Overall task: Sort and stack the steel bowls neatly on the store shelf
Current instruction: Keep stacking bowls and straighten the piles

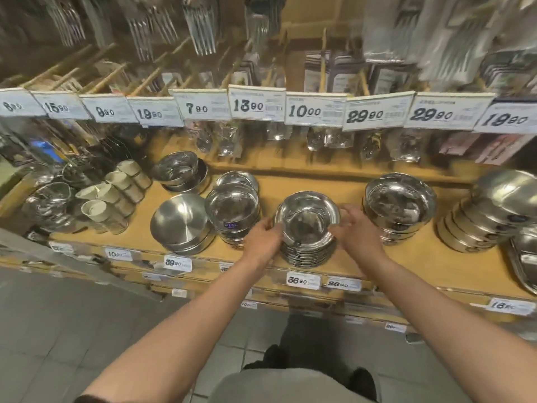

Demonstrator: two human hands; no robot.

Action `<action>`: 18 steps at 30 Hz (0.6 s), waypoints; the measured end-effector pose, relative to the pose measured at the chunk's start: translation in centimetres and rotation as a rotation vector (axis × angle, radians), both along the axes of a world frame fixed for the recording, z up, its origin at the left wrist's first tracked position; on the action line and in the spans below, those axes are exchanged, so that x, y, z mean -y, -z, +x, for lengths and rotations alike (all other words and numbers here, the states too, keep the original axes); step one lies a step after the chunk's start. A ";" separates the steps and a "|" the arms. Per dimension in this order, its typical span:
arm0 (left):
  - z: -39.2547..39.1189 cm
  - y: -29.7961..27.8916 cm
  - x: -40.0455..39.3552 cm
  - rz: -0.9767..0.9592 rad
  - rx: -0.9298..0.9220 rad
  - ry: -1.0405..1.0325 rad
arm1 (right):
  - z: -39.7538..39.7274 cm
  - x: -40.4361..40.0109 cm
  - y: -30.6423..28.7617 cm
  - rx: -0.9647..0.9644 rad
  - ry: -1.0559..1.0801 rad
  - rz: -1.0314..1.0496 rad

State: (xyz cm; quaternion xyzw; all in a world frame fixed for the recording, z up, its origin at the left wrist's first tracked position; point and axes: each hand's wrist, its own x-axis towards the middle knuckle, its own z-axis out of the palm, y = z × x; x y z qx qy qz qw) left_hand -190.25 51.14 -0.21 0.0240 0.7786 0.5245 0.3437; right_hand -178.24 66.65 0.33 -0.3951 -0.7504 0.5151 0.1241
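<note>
A stack of wide-rimmed steel bowls stands on the wooden shelf near its front edge. My left hand grips the stack's left side with curled fingers. My right hand is at the stack's right side, fingers bent near the top bowl's rim; contact is unclear. To the left stand a taller bowl stack and an upturned bowl stack. Another bowl stack sits to the right.
More bowls stand at the back left, beige cups further left, and a leaning row of steel dishes at the far right. Price tags and hanging packaged cutlery overhang the shelf's rear.
</note>
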 end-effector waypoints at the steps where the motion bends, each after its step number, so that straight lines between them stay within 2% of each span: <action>1: -0.3 0.0 -0.2 0.002 -0.016 0.038 | -0.1 0.1 -0.1 0.008 0.014 0.017; 7: -1.9 0.7 -0.2 0.038 -0.044 0.155 | -0.6 0.3 -0.4 0.048 0.053 0.028; 18: -2.7 -1.3 -0.9 -0.282 -0.381 0.338 | -0.8 -0.4 -1.1 0.175 -0.060 0.184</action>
